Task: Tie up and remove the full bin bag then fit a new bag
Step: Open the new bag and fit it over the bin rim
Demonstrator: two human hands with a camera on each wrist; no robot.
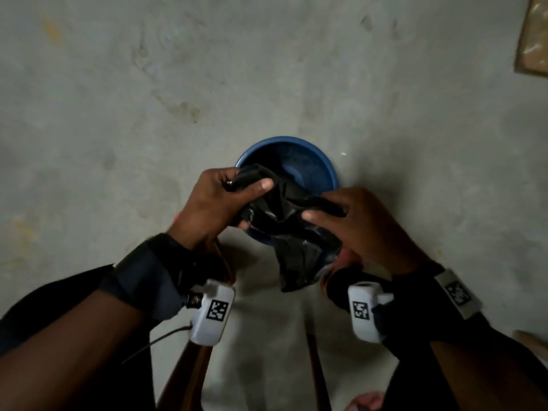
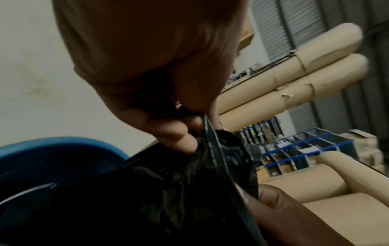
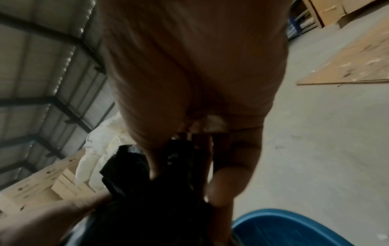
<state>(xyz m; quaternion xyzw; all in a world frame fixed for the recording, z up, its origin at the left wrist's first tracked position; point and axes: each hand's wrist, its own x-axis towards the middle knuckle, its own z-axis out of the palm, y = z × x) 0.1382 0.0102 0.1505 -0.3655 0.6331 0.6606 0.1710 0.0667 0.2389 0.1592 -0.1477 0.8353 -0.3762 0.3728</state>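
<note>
Here both hands — left hand [image 1: 218, 200], right hand [image 1: 358, 221] — clutch the crumpled black bag [image 1: 284, 229] above the blue bin's [image 1: 327, 167] rim — bare concrete floor [image 1: 148, 114] all round.

The bag [image 1: 284, 221] hangs between the left hand [image 1: 213, 203] and the right hand [image 1: 361, 223], over the near rim of the bin [image 1: 323, 161], which stands on the floor [image 1: 148, 99]; a board [image 1: 533, 40] lies far right
</note>
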